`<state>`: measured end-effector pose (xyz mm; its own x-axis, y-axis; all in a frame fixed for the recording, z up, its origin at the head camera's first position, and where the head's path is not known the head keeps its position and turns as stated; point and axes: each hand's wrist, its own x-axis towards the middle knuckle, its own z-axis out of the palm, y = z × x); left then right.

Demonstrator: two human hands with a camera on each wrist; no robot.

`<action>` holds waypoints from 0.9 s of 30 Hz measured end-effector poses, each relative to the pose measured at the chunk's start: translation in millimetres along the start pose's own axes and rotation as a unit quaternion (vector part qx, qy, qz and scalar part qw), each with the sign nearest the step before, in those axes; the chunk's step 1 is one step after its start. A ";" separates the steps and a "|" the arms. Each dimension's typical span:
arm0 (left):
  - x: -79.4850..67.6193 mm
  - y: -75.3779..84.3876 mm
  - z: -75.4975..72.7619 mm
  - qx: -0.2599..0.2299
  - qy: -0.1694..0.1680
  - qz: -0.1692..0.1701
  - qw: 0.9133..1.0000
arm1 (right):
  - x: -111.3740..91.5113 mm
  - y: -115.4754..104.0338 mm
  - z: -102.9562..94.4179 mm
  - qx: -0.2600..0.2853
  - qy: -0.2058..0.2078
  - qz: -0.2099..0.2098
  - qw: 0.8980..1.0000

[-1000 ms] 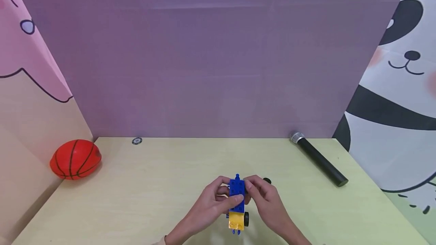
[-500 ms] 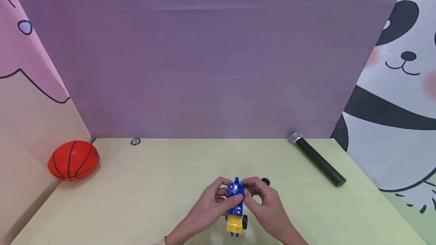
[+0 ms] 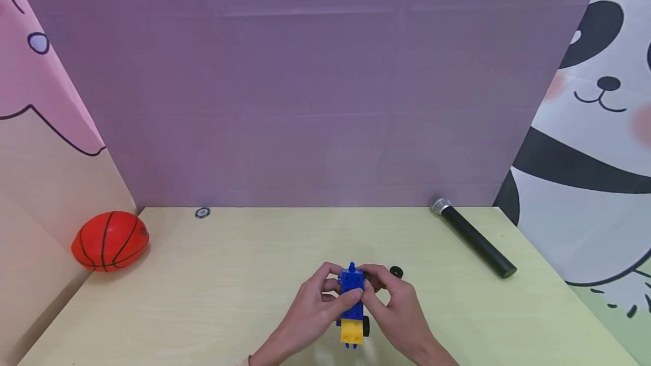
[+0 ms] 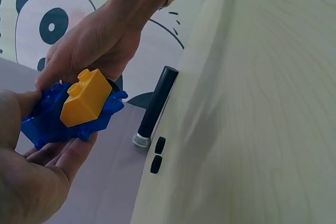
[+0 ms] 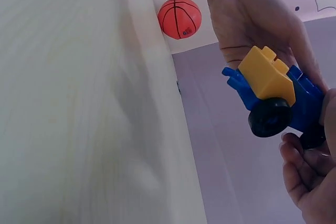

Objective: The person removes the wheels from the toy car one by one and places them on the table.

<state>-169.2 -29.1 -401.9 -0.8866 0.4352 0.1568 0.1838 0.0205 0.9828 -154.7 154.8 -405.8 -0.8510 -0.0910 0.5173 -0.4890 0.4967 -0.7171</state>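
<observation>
Over the last second the right hand (image 3: 399,309) has altered its hold slightly: its thumb, which was up near the far right corner of the toy vehicle (image 3: 352,312), now lies a little lower against the vehicle's side, with the index finger bent round that far end. The right grip pinches at the far wheel (image 5: 313,137), a dark disc mostly covered by the fingers, so I cannot tell whether it is fully seated or just being pressed on. The left hand (image 3: 317,306) is grasping the blue body as before, thumb across the top and fingers underneath, keeping the vehicle above the near part of the tabletop (image 3: 229,298), its yellow block (image 5: 266,80) toward the person. The near wheel (image 5: 272,118) sits on the right side beside that block, while blue pegs (image 4: 84,132) on the left side have no wheels. Two loose wheels (image 4: 159,145) lie together on the tabletop beyond the right hand, short of the microphone (image 3: 478,244). I judge the small shift to be an adjustment for pushing the wheel inward; the right side looks nearly complete, and the left side not yet started.
</observation>
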 end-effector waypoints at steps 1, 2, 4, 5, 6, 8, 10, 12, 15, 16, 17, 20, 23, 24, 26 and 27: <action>-0.1 -0.1 0.6 0.005 0.004 0.001 1.000 | -0.1 0.0 0.0 -0.002 0.002 -0.005 1.000; -0.3 -0.1 1.2 0.009 0.007 0.001 1.000 | -0.4 -0.2 0.0 -0.004 0.003 -0.010 1.000; -0.5 0.0 2.3 0.018 0.014 0.001 1.000 | -0.8 -0.3 -0.1 -0.009 0.006 -0.024 1.000; -0.6 0.1 2.7 0.020 0.015 0.001 1.000 | -0.8 -0.3 -0.3 -0.012 0.008 -0.033 0.999; -0.7 0.4 2.9 0.021 0.016 0.002 1.000 | -0.7 0.0 -0.6 -0.014 0.010 -0.044 0.999; -0.6 1.7 3.5 0.020 0.018 0.002 1.000 | 0.1 1.7 -1.3 -0.017 0.012 -0.071 0.997; -0.6 3.6 3.7 0.017 0.018 0.002 1.000 | 1.5 4.7 -2.9 -0.009 0.007 -0.092 0.996; -1.0 5.9 4.0 0.012 0.015 0.001 1.000 | 3.1 7.7 -6.2 0.031 -0.017 -0.085 0.996; -2.7 9.4 4.9 -0.002 0.005 -0.006 1.000 | 5.5 9.9 -13.7 0.157 -0.076 -0.003 0.985; -3.5 10.5 5.3 -0.008 0.000 -0.008 1.000 | 6.4 10.2 -16.4 0.197 -0.097 0.030 0.975; -4.2 11.8 5.8 -0.015 -0.005 -0.010 1.000 | 7.3 10.5 -18.8 0.236 -0.117 0.061 0.963; -5.8 14.8 7.9 -0.039 -0.022 -0.009 0.999 | 9.7 10.9 -23.3 0.306 -0.165 0.113 0.931; -6.4 15.5 9.2 -0.049 -0.025 -0.002 0.998 | 11.2 11.8 -24.0 0.331 -0.192 0.103 0.918; -6.4 15.0 9.3 -0.050 -0.024 -0.001 0.998 | 11.4 11.9 -23.7 0.335 -0.193 0.099 0.917; -6.7 14.0 9.2 -0.048 -0.019 -0.004 0.999 | 11.0 11.5 -23.3 0.331 -0.188 0.103 0.919; -6.9 13.3 8.9 -0.043 -0.016 -0.005 0.999 | 10.6 11.6 -23.0 0.322 -0.185 0.100 0.923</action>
<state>-156.8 -23.9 -390.8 -0.8735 0.4646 0.1454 0.1367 -0.0526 0.9892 -165.0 179.5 -397.9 -0.8855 -0.4013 0.2344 -0.2252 -0.0705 -0.9717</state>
